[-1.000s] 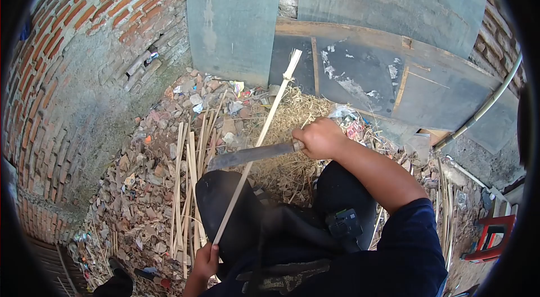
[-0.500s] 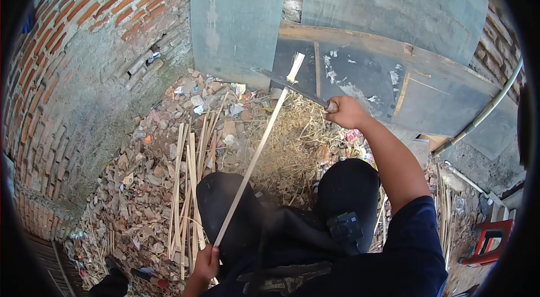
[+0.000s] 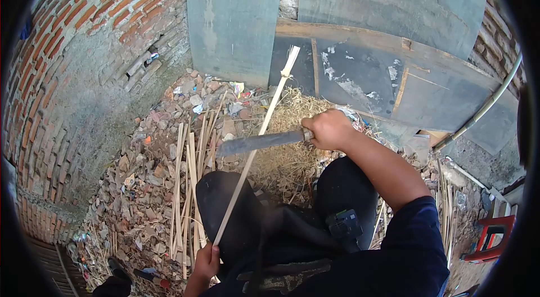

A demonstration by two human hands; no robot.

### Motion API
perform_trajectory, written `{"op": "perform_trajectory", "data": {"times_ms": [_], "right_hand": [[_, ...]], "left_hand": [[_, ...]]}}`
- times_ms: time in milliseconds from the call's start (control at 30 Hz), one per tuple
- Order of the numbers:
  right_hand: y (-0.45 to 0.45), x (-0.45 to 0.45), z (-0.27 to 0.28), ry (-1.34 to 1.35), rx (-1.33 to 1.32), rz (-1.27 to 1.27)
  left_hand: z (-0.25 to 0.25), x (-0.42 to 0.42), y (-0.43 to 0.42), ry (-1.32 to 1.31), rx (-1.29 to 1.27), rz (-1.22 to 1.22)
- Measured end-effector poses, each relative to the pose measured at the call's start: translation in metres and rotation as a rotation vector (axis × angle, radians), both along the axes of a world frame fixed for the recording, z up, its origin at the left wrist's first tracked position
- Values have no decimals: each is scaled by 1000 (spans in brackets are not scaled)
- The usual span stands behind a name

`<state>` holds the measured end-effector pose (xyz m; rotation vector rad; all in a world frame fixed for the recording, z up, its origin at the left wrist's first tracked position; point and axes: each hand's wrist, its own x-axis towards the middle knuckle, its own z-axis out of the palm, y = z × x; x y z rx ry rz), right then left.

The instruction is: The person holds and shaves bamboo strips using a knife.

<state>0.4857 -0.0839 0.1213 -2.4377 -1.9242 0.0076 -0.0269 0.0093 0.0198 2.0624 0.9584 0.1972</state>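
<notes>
My left hand (image 3: pixel 207 262) is closed around the lower end of a long, pale bamboo strip (image 3: pixel 240 187). The strip slants up and away past my left knee, and a curled tuft of shavings clings near its far end. In my right hand (image 3: pixel 332 129) is the handle of a machete (image 3: pixel 259 143). Its dark, broad blade points left and crosses the strip around mid-length; whether it touches the strip I cannot tell. Beneath both lies a heap of thin shavings (image 3: pixel 292 167).
Several bamboo strips (image 3: pixel 191 184) lie on the rubble left of my knee, more strips (image 3: pixel 445 212) at the right. A brick wall (image 3: pixel 73 83) rises at left, grey panels (image 3: pixel 235 21) stand ahead. A red stool (image 3: pixel 492 238) is at far right.
The machete has come down the strip toward me, from near its far end to about its middle, and my right hand moved with it. My left hand stays in place.
</notes>
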Motion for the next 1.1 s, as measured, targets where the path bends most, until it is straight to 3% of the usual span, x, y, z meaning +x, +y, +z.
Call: {"op": "perform_trajectory", "data": {"times_ms": [167, 233, 333, 433, 567, 600, 700, 733, 867, 1000, 1100], "right_hand": [[13, 25, -7, -189, -58, 91], [7, 73, -23, -25, 129, -333], [5, 85, -30, -13, 55, -454], [10, 73, -37, 168, 176, -523], [13, 79, -42, 704, 77, -480], [15, 92, -74, 793, 151, -488], [12, 65, -52, 671, 153, -441], [10, 59, -48, 457, 147, -399], [5, 37, -26, 69, 74, -172], [1, 7, -17, -32, -25, 50], [-5, 47, -29, -97, 21, -22]], "left_hand": [[-2, -11, 5, 128, 106, -32], [-4, -14, 3, 154, 126, -53], [-10, -6, 6, 56, 147, -71], [-2, -2, 2, 66, 100, -43], [-5, -5, 1, 56, 82, -48], [-3, -4, 1, 53, 79, -48], [1, -2, 1, 32, 77, -45], [2, -2, 1, 29, 73, -51], [1, -2, 4, 78, 93, -64], [4, -1, 5, 108, 75, -61], [-3, -4, 5, 75, 111, -41]]}}
